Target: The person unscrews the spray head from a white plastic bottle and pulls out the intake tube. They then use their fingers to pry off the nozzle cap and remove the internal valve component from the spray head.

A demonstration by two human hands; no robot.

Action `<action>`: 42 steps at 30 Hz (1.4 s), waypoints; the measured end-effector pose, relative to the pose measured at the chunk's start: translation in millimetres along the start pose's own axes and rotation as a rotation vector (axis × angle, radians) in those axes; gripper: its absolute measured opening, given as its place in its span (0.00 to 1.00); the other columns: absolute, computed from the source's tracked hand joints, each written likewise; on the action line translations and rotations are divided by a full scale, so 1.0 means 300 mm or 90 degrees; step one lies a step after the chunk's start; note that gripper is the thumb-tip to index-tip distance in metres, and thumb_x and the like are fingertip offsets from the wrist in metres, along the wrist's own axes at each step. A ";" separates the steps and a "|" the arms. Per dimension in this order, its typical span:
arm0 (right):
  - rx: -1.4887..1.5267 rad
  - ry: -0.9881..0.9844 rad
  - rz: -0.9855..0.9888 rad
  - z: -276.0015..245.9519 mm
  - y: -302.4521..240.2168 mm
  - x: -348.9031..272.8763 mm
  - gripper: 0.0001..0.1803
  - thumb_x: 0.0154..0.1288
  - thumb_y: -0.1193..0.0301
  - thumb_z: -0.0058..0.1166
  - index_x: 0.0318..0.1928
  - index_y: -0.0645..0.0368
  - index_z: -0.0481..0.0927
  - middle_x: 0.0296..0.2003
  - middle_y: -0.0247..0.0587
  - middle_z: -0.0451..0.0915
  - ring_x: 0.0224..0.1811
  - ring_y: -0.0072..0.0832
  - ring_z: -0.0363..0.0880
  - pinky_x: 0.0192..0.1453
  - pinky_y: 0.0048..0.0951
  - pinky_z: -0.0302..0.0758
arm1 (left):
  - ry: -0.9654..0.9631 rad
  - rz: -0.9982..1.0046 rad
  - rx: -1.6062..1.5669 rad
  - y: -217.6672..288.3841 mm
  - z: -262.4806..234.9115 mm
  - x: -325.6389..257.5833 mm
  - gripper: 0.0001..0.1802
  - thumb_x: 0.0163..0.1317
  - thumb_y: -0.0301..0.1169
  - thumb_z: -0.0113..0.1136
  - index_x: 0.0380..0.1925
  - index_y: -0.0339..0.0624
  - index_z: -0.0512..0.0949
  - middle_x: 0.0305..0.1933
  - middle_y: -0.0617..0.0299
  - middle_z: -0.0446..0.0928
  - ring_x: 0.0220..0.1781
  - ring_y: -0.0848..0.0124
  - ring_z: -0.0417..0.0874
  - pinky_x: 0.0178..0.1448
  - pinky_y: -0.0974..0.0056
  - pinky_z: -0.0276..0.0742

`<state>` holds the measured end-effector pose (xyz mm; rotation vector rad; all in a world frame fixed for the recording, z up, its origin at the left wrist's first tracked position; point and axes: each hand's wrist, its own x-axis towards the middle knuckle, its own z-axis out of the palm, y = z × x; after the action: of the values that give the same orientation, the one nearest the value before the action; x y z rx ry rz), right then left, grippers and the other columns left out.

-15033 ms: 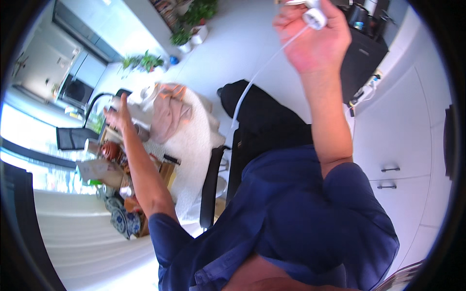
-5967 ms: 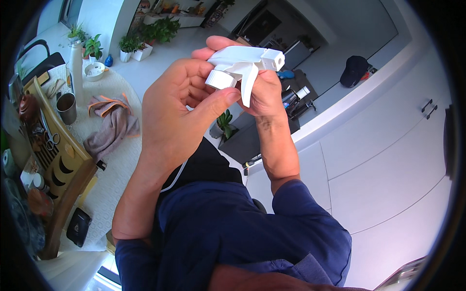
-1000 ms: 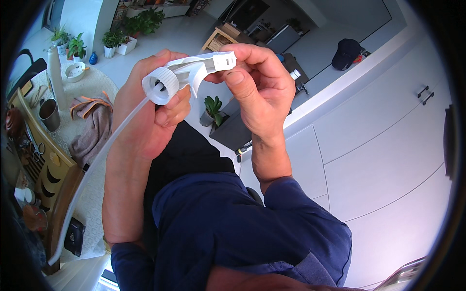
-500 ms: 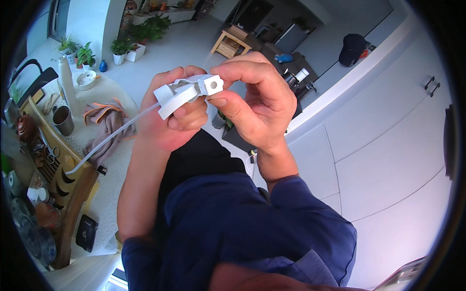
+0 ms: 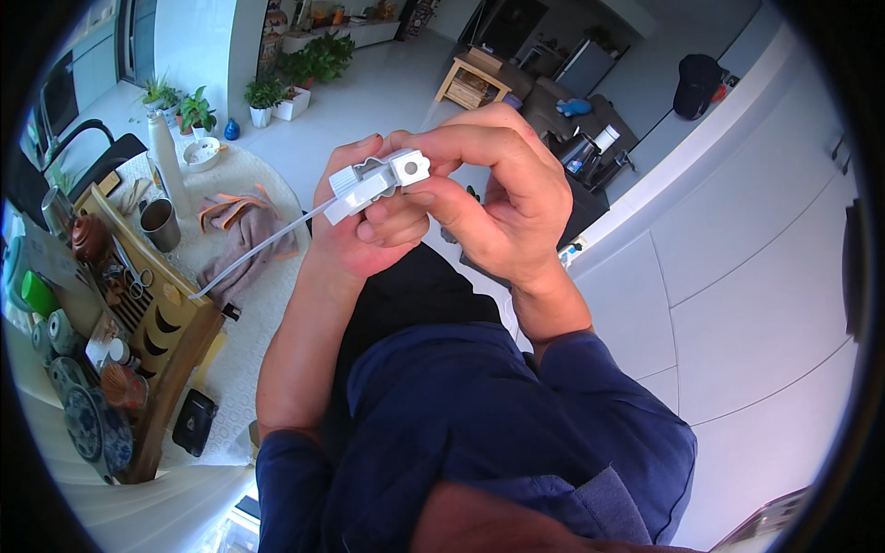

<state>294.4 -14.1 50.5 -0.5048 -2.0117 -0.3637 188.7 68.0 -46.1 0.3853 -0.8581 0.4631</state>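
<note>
Between my two hands, in front of my chest, is a white trigger spray head [image 5: 373, 184] with a ribbed collar and a square nozzle. My left hand [image 5: 355, 226] is closed round it from behind and below, its fingers curled under the trigger. Thumb and forefinger of my right hand [image 5: 502, 189] pinch at the nozzle end, the other fingers curled in. A thin clear dip tube [image 5: 267, 244] slants from the collar down to the left, its bent tip in front of the wooden tray. No bottle is attached to the spray head.
On the round table at left stand a white bottle [image 5: 168, 161], a metal cup [image 5: 160, 224] and a white bowl [image 5: 200, 154]. A crumpled towel [image 5: 241, 230] lies there. Scissors [image 5: 138, 279] rest on the wooden tea tray [image 5: 175, 346]. A white cabinet [image 5: 737, 304] is at right.
The view has shifted, so my hands and the room sit farther right. The spray head has turned slightly between my hands, its nozzle face more toward me. Both hands keep their hold.
</note>
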 end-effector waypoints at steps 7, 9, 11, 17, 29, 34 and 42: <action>-0.007 0.000 0.011 -0.009 0.002 -0.013 0.14 0.52 0.80 0.70 0.40 0.65 0.84 0.34 0.42 0.83 0.29 0.24 0.81 0.34 0.22 0.77 | -0.017 0.005 0.011 -0.012 0.003 0.005 0.22 0.73 0.43 0.45 0.45 0.32 0.76 0.17 0.59 0.73 0.09 0.78 0.66 0.12 0.75 0.60; -0.007 0.003 0.015 -0.012 0.005 -0.019 0.13 0.52 0.80 0.69 0.41 0.65 0.84 0.34 0.42 0.83 0.29 0.24 0.81 0.34 0.22 0.77 | 0.025 0.012 0.040 -0.013 0.014 0.003 0.22 0.74 0.44 0.44 0.46 0.33 0.76 0.18 0.59 0.74 0.10 0.78 0.66 0.13 0.74 0.60; 0.003 0.003 0.024 -0.013 0.008 -0.020 0.13 0.53 0.80 0.69 0.41 0.65 0.84 0.35 0.43 0.82 0.30 0.24 0.81 0.35 0.22 0.78 | 0.027 0.012 0.055 -0.009 0.008 -0.004 0.23 0.74 0.44 0.44 0.48 0.33 0.76 0.19 0.59 0.75 0.11 0.79 0.67 0.15 0.74 0.61; 0.062 0.023 0.103 -0.044 0.049 -0.043 0.15 0.56 0.78 0.69 0.44 0.66 0.82 0.38 0.41 0.83 0.35 0.23 0.80 0.41 0.23 0.77 | 0.143 0.018 0.135 -0.029 0.040 0.005 0.24 0.76 0.47 0.42 0.50 0.35 0.76 0.22 0.61 0.74 0.14 0.80 0.66 0.18 0.74 0.62; 0.111 0.030 0.153 -0.091 0.109 -0.056 0.14 0.62 0.76 0.65 0.48 0.65 0.80 0.43 0.40 0.84 0.43 0.25 0.80 0.50 0.26 0.76 | 0.399 -0.033 0.574 -0.021 0.087 0.013 0.30 0.76 0.56 0.38 0.51 0.39 0.73 0.29 0.56 0.77 0.18 0.79 0.71 0.21 0.75 0.64; -0.014 0.004 0.058 -0.095 0.133 -0.053 0.14 0.60 0.77 0.65 0.46 0.64 0.81 0.41 0.43 0.84 0.42 0.31 0.82 0.48 0.28 0.76 | 0.336 -0.001 0.766 -0.019 0.106 0.003 0.36 0.73 0.59 0.44 0.65 0.37 0.65 0.32 0.58 0.78 0.25 0.76 0.77 0.26 0.75 0.69; -0.043 -0.016 0.027 -0.082 0.126 -0.048 0.14 0.58 0.77 0.66 0.45 0.63 0.82 0.40 0.43 0.84 0.40 0.33 0.83 0.45 0.29 0.78 | 0.286 -0.029 0.873 -0.011 0.156 -0.002 0.37 0.69 0.50 0.55 0.69 0.36 0.61 0.34 0.59 0.78 0.27 0.77 0.77 0.31 0.73 0.71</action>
<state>337.8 4.5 50.8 -0.5948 -2.0151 -0.4018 160.7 41.6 -19.3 1.4796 0.0295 1.0173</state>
